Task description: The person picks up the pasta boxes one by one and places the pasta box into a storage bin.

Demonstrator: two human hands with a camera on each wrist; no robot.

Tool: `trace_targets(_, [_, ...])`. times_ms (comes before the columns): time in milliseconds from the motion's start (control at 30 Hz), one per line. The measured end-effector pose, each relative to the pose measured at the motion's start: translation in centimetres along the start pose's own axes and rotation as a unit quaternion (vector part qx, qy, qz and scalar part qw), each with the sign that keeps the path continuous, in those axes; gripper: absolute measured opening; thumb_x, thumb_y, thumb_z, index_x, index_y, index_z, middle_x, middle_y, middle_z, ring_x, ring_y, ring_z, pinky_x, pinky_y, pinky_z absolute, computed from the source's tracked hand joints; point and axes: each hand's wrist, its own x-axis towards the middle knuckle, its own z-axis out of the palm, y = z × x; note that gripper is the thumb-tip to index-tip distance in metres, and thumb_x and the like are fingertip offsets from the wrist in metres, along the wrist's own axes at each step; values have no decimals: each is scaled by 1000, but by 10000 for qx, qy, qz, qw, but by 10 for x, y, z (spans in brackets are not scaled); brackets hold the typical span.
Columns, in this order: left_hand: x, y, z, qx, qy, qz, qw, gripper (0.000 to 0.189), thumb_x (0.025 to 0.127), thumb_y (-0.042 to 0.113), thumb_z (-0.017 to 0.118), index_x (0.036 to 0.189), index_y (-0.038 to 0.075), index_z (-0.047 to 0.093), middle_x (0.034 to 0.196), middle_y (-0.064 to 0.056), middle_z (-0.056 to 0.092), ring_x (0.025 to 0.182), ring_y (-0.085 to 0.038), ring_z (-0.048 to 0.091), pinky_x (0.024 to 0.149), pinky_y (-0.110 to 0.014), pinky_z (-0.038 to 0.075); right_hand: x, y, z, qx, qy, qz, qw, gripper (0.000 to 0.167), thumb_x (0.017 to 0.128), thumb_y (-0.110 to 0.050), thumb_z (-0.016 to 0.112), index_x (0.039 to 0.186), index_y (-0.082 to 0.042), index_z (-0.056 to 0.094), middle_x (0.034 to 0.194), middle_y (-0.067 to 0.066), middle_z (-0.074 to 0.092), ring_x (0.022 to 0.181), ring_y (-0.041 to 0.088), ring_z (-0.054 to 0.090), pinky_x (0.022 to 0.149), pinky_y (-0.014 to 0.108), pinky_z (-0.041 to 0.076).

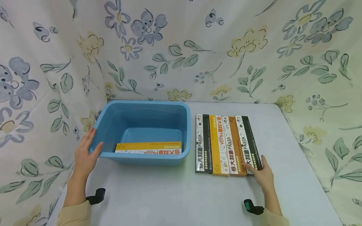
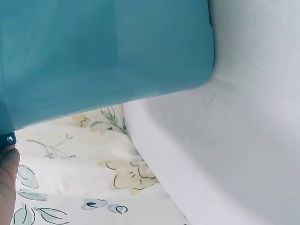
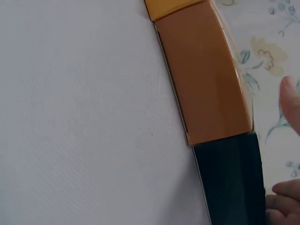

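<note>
My left hand [image 1: 86,152] holds the near left corner of a blue plastic bin [image 1: 147,159], thumb over the rim and fingers along its left side. Inside the bin, a yellow and white pasta box [image 1: 148,146] lies near the front wall. My right hand [image 1: 263,175] is at the near end of the rightmost black and white pasta box [image 1: 249,141]. Its fingers are beside that box. In the right wrist view the thumb [image 3: 291,105] stands apart, above the box tops. The palm is out of sight.
To the left of that box lie an orange-brown pasta box [image 1: 234,141], a yellow one [image 1: 213,141] and another black one [image 1: 208,141], side by side. All rest on a white table [image 1: 169,194]. Floral curtains [image 1: 181,47] stand behind and at both sides.
</note>
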Motion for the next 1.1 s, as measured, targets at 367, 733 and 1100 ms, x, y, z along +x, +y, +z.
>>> trace_targets(367, [0,-1,0,94,47,5,9999,59,96,21,57,148,3,38,154,-21,32,137,-50,29,94,-73,31,3,1,3,13,-61,241,9997,113,81,-31,78,151,6,-2,153,37,8,140,54,12,112,61,19])
trace_targets(733, [-1,0,2,76,36,16,10000,59,96,20,58,148,3,38,154,-20,32,138,-49,29,94,-73,31,5,9,-9,217,-76,430,9988,117,78,-24,80,150,7,-7,154,35,13,141,51,14,113,59,19])
trace_targets(1100, [0,-2,2,77,146,56,9998,57,95,18,58,147,1,39,153,-21,33,137,-49,30,96,-72,31,10,6,-4,-216,186,272,9992,117,75,-18,78,148,13,-8,148,42,13,135,57,18,110,62,21])
